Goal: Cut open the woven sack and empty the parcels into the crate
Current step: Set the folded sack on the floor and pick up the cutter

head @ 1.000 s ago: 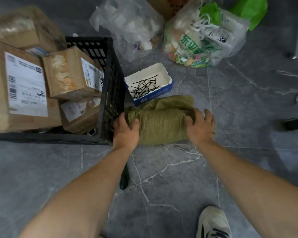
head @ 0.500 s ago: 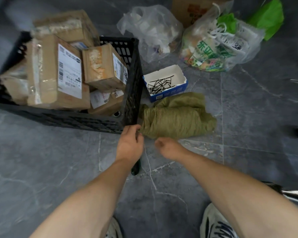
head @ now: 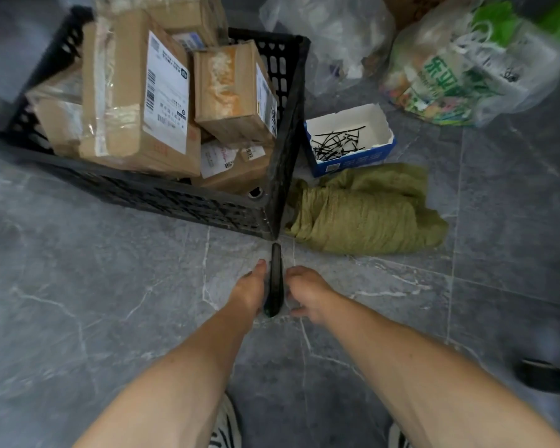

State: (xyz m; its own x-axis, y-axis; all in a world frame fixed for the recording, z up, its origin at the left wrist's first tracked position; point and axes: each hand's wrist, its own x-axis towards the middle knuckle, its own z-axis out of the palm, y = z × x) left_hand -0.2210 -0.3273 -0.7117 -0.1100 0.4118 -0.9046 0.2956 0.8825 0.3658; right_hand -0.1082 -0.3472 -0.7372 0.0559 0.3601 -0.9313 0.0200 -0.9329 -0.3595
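Observation:
The green woven sack [head: 362,211] lies rolled up and flat on the floor, right of the black plastic crate [head: 181,198]. Several taped cardboard parcels [head: 136,92] fill the crate. A dark, slim cutting tool [head: 276,279] lies on the tiles just in front of the crate's near corner. My left hand [head: 251,289] lies along its left side with fingers straight. My right hand [head: 307,292] is at its right side, fingers loosely curled, not closed round it. Neither hand touches the sack.
A blue-and-white carton of black cable ties [head: 349,140] sits behind the sack. Clear plastic bags [head: 330,37] and a printed bag [head: 459,69] lie at the back right. My shoes [head: 227,428] are below; a dark object [head: 540,376] is at the right edge.
Both hands have let go of the rolled sack and drawn back toward me, ending on either side of the dark tool. The sack stays beside the crate.

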